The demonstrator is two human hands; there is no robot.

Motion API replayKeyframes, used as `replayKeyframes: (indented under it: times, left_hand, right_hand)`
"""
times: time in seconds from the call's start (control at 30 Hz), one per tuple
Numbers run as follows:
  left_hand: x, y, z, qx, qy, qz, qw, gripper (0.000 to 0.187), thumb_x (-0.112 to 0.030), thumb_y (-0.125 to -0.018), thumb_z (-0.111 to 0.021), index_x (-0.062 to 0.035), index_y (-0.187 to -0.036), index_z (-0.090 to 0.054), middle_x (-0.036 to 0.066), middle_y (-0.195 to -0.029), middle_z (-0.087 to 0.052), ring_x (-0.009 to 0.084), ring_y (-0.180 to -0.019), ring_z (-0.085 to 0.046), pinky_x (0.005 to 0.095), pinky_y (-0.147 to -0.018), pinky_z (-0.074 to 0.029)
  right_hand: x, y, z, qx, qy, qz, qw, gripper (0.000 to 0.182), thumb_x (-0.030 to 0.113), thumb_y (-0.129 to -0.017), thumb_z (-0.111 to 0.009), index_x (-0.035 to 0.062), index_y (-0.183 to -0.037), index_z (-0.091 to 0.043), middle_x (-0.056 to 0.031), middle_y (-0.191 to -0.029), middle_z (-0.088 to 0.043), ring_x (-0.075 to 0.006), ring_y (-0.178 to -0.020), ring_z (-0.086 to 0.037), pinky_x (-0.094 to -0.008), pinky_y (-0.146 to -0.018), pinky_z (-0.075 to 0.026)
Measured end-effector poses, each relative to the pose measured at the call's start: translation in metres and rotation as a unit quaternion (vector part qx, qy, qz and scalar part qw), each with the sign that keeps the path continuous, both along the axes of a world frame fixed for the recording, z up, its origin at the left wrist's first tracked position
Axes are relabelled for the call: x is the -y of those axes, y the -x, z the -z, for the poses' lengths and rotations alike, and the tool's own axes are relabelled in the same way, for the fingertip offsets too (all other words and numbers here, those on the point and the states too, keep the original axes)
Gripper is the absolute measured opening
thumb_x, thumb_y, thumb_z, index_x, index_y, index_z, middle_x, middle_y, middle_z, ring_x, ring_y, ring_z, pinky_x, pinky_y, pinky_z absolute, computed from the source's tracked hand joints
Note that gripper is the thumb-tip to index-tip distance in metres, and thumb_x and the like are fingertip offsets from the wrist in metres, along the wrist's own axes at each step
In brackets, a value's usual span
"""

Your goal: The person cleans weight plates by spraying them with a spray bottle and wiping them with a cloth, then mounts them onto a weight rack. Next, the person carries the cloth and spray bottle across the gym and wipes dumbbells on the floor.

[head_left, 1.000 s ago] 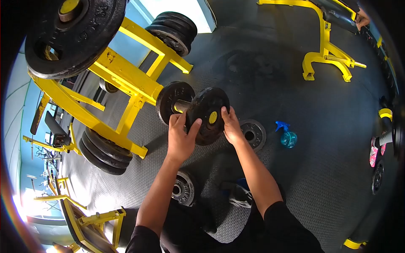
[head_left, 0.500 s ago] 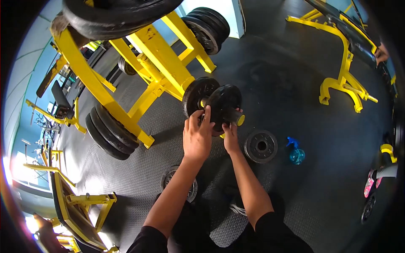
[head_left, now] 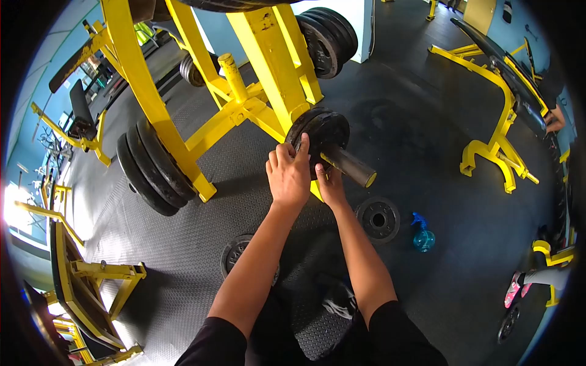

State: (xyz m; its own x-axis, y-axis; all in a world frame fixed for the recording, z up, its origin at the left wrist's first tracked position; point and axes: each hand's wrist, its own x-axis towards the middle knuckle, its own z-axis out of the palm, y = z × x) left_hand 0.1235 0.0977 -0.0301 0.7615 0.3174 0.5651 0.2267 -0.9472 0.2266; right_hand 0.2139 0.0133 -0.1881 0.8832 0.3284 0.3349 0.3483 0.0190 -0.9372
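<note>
A black weight plate sits on the peg of a yellow rack, up against another plate behind it. The peg's yellow-rimmed end sticks out toward the lower right. My left hand grips the plate's left edge, its index finger stretched up along the face. My right hand holds the lower edge below the peg, thumb on the near side. Its other fingers are partly hidden. On the floor, one loose plate lies right of my hands. Another loose plate is partly covered by my left forearm.
A blue spray bottle stands on the black rubber floor. More plates hang at the rack's lower left, and others at its upper right. A yellow bench stands right, near another person's hand. A pink shoe shows lower right.
Both hands have pushed the plate along the peg toward the rack, closing the gap to the plate behind. More of the peg's outer end now shows. The view has shifted slightly.
</note>
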Motion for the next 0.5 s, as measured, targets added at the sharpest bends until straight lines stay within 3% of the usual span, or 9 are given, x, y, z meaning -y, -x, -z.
replayKeyframes:
  times: [0.07,0.23,0.27,0.33,0.37,0.4,0.43,0.47,0.5]
  left_hand:
    - [-0.002,-0.001,0.002,0.003,0.000,-0.001,1.000,0.049,-0.020,-0.089,-0.071,-0.0222,-0.138,-0.062,0.008,-0.108,-0.052,0.0277,-0.100,-0.053,0.0420,-0.088,-0.045]
    - [-0.001,0.004,-0.005,-0.004,-0.020,-0.010,1.000,0.050,-0.020,-0.090,-0.070,-0.0241,-0.139,-0.061,0.009,-0.113,-0.053,0.0278,-0.103,-0.054,0.0415,-0.091,-0.045]
    - [-0.001,0.007,-0.007,-0.024,-0.019,0.003,1.000,0.059,-0.018,-0.089,-0.070,-0.0191,-0.146,-0.053,0.012,-0.116,-0.053,0.0307,-0.106,-0.056,0.0437,-0.092,-0.047]
    - [0.003,0.014,-0.008,-0.033,0.014,0.025,0.999,0.063,-0.017,-0.088,-0.070,-0.0147,-0.147,-0.049,0.014,-0.116,-0.053,0.0328,-0.106,-0.057,0.0448,-0.092,-0.048]
    - [0.005,0.016,-0.008,-0.037,0.048,0.042,0.997,0.067,-0.016,-0.086,-0.070,-0.0103,-0.148,-0.045,0.017,-0.116,-0.052,0.0350,-0.106,-0.058,0.0459,-0.092,-0.049]
    - [0.008,0.019,-0.013,-0.037,0.080,0.065,0.994,0.065,-0.014,-0.084,-0.070,-0.0041,-0.143,-0.044,0.020,-0.114,-0.051,0.0383,-0.103,-0.059,0.0457,-0.091,-0.051]
    - [0.012,0.022,-0.013,0.018,0.049,0.087,0.995,0.053,-0.013,-0.084,-0.069,-0.0050,-0.133,-0.050,0.020,-0.111,-0.053,0.0374,-0.100,-0.060,0.0442,-0.088,-0.051]
    - [0.015,0.026,-0.012,-0.025,0.075,0.093,0.992,0.049,-0.013,-0.084,-0.069,-0.0059,-0.129,-0.051,0.020,-0.110,-0.055,0.0387,-0.101,-0.061,0.0452,-0.089,-0.051]
    - [0.019,0.031,-0.012,-0.067,0.100,0.098,0.988,0.045,-0.013,-0.084,-0.069,-0.0069,-0.125,-0.052,0.019,-0.110,-0.057,0.0400,-0.103,-0.061,0.0463,-0.089,-0.051]
  right_hand:
    - [0.001,-0.001,0.001,0.022,-0.005,0.015,1.000,0.085,0.056,-0.099,-0.053,-0.0030,-0.154,-0.027,-0.0312,-0.163,-0.012,-0.0457,-0.153,-0.002,-0.0518,-0.123,-0.004]
    - [0.029,0.019,-0.019,0.043,0.120,0.029,0.991,0.081,0.047,-0.096,-0.063,-0.0030,-0.151,-0.032,-0.0286,-0.151,-0.040,-0.0452,-0.144,-0.033,-0.0510,-0.119,-0.026]
    - [0.038,0.027,-0.018,0.040,0.118,0.034,0.992,0.081,0.047,-0.096,-0.063,-0.0030,-0.151,-0.032,-0.0286,-0.151,-0.040,-0.0452,-0.144,-0.033,-0.0510,-0.119,-0.026]
    - [0.067,0.051,0.006,0.001,0.230,-0.022,0.973,0.082,0.042,-0.092,-0.069,-0.0013,-0.151,-0.033,-0.0245,-0.145,-0.048,-0.0414,-0.138,-0.042,-0.0486,-0.116,-0.034]
    - [0.082,0.062,0.019,-0.007,0.228,-0.016,0.974,0.082,0.042,-0.092,-0.069,-0.0013,-0.151,-0.033,-0.0245,-0.145,-0.048,-0.0414,-0.138,-0.042,-0.0486,-0.116,-0.034]
    - [0.101,0.073,0.038,-0.013,0.349,-0.037,0.936,0.087,0.041,-0.089,-0.072,-0.0001,-0.153,-0.031,-0.0239,-0.151,-0.041,-0.0397,-0.142,-0.037,-0.0473,-0.118,-0.031]
    - [0.119,0.085,0.047,-0.023,0.466,-0.059,0.882,0.092,0.040,-0.086,-0.075,0.0010,-0.154,-0.028,-0.0232,-0.156,-0.033,-0.0380,-0.146,-0.032,-0.0460,-0.120,-0.027]
    - [0.136,0.096,0.055,-0.038,0.468,-0.053,0.882,0.092,0.040,-0.086,-0.075,0.0010,-0.154,-0.028,-0.0232,-0.156,-0.033,-0.0380,-0.146,-0.032,-0.0460,-0.120,-0.027]
    - [0.153,0.107,0.055,-0.031,0.534,-0.023,0.845,0.091,0.039,-0.086,-0.075,0.0022,-0.155,-0.028,-0.0210,-0.157,-0.033,-0.0365,-0.147,-0.031,-0.0468,-0.120,-0.028]
